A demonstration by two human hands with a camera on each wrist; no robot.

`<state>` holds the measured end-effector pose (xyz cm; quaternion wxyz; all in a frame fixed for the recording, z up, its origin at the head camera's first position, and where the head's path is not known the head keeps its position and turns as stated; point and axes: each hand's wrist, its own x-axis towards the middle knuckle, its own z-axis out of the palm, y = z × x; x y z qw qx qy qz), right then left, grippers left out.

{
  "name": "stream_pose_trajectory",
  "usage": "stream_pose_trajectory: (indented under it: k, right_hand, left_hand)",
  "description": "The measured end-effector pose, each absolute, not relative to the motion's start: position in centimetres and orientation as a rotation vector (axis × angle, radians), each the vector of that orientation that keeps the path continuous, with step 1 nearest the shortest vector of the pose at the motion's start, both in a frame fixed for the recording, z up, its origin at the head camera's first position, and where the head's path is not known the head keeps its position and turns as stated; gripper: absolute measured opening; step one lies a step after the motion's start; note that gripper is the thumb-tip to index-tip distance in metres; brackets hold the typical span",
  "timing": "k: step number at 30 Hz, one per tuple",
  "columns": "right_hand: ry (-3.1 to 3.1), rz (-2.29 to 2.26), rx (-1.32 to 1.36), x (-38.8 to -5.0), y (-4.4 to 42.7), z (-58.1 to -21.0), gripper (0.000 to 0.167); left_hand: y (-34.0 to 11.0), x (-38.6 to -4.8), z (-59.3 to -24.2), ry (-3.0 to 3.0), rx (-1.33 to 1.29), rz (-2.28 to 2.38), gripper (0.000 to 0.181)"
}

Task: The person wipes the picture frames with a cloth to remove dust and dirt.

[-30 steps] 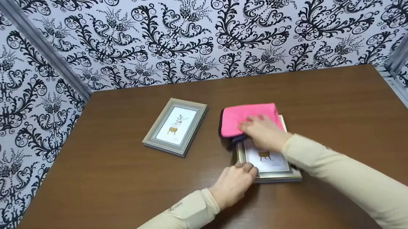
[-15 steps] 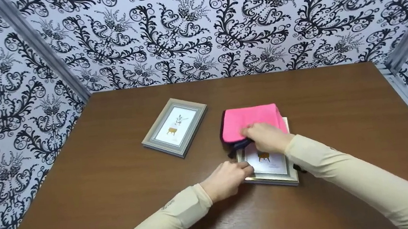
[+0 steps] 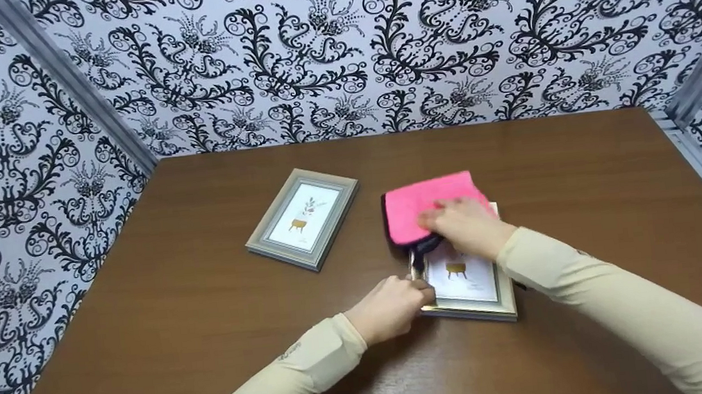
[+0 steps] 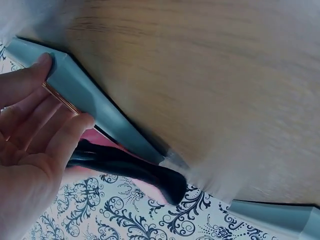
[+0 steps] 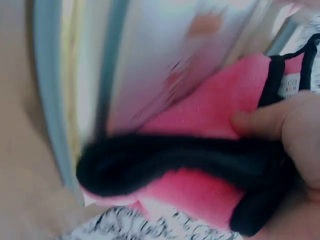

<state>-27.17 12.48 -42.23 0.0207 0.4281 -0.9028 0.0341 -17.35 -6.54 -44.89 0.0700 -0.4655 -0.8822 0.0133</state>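
From my remote post: on the brown table (image 3: 144, 320), a held frame (image 3: 466, 286) lies partly under a pink cloth (image 3: 404, 214).
I see the held frame face up, right of the table's middle; a second frame (image 3: 303, 219) lies apart, closer to the far left corner, perhaps to stay out of the way. The cloth laps over the held frame's far end, pinched between the right hand's (image 3: 470, 227) thumb and fingers, likely for control. The left hand (image 3: 391, 309) grips the held frame's left side near its front corner, seemingly against sliding.

Brown wood-grain table (image 3: 210, 339): angled picture frame (image 3: 303, 219) left, second frame (image 3: 466, 286) right, both face-up.
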Motion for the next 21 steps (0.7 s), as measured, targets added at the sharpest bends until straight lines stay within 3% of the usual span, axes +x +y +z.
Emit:
stream_pose_trajectory:
  k: [5,12,18,21]
  right_hand:
    - [-2.837,0.042,1.163,-30.1,12.2,-42.5,0.056]
    - [-2.828,0.550,1.204,-32.0,10.9,-42.1,0.037]
    - [-2.798,0.239,1.384,-31.6,9.0,-42.6,0.045]
    - [-2.706,0.152,1.536,-30.8,8.2,-42.7,0.040]
  left_hand:
    - [-6.6,-17.4,-44.7,-2.643,-1.426,0.076,0.019]
    - [-6.6,-17.4,-44.7,-2.630,-1.423,0.105,0.020]
    - [-6.6,-17.7,-44.9,-2.647,-1.414,0.025,0.017]
    - [-6.8,-17.8,-45.0,-2.649,-1.406,-0.056,0.013]
